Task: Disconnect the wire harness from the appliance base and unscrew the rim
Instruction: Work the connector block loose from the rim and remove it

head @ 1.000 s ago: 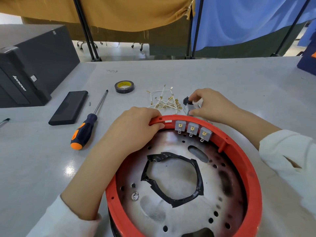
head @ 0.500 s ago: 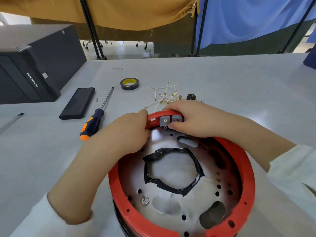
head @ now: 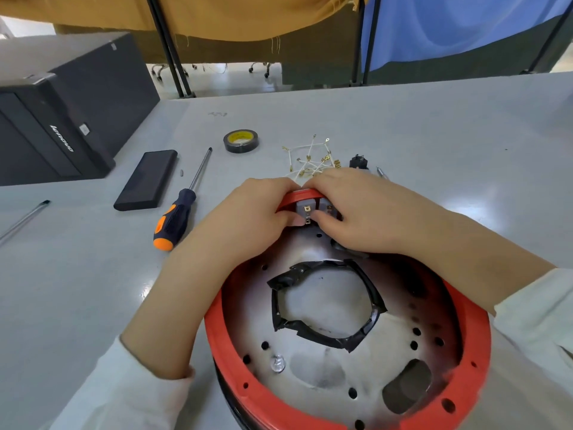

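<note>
Right hand point(head: 356, 212) has joined left hand point(head: 248, 218); both hands grip upturned red rim point(head: 474, 352).

I am counting two bare hands, the left hand point(head: 248, 218) and the right hand point(head: 356, 212), both over one round appliance base with a red plastic rim point(head: 229, 352). I am seeing two grey terminal blocks point(head: 305, 207) showing between the fingers. On the grey table I am counting one screwdriver with a black and orange handle point(head: 176, 218), one roll of black tape with a yellow core point(head: 241, 140), one flat black rectangular slab point(head: 147, 180), one black computer tower point(head: 62, 119), and one loose bundle of white wires with brass terminals point(head: 313, 159); its single wires I am not managing to count. I am also seeing one small black component point(head: 358, 162) beside that bundle.
</note>
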`<state>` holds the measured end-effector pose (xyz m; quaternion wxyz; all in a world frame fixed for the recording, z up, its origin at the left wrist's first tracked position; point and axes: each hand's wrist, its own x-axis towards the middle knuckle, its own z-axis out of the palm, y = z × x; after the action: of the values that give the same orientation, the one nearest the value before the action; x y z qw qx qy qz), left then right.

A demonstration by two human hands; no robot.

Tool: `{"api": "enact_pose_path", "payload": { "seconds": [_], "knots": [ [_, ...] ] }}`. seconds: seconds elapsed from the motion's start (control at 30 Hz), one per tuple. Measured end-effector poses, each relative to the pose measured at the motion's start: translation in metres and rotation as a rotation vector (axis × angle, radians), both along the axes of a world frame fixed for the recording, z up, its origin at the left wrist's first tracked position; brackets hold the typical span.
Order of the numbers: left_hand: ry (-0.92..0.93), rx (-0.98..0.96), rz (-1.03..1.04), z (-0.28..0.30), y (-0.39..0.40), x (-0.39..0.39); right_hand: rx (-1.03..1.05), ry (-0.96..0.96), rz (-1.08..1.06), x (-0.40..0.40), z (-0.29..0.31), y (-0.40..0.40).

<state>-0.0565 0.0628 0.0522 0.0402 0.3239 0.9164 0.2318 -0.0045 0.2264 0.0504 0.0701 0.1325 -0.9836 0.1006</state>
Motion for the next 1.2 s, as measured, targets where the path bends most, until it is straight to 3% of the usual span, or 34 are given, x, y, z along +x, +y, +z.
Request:
{"api": "enact_pose_path", "payload": {
  "seconds": [0.57,0.8,1.2],
  "knots": [
    [0.115,-0.148,0.102,-0.002,0.0058,0.002,0.063,-0.002,-0.043,-0.0003,-0.0053,-0.0037],
    [0.059,-0.082,0.047,-0.0021,0.0013,0.0018,-0.001,-0.061,-0.034,-0.0006,-0.001,-0.0027],
    [0.191,-0.164,0.086,-0.0043,0.0057,0.0002,0.001,-0.005,-0.021,-0.0007,-0.0013,-0.0032]
  ]
}}
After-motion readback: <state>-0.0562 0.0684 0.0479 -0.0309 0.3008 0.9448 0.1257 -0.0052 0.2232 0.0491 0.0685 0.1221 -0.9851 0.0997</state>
